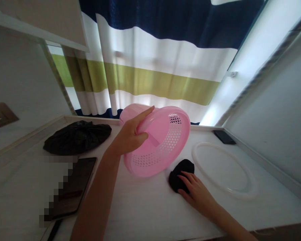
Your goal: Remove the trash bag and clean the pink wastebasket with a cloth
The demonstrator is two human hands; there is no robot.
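My left hand (130, 135) grips a pink plastic basket (165, 165) by its rim, thumb on the near side and index finger stretched along the top. The basket is tilted on the table, its oval mouth turned toward me, with rows of small holes in its wall. To the right, my right hand (194, 190) has its fingers curled over a small black bundle (175, 179) that lies on the table. The bundle looks soft; the fingers partly cover it. A white oval ring (240, 192) lies flat beside my right hand, apart from it.
A crumpled black plastic bag (77, 138) sits at the back left. Nearer is a dark-screened tablet (76, 187), partly pixelated. A black phone (224, 137) lies at the back right. The white table (140, 207) has a raised back edge before a striped curtain (160, 78).
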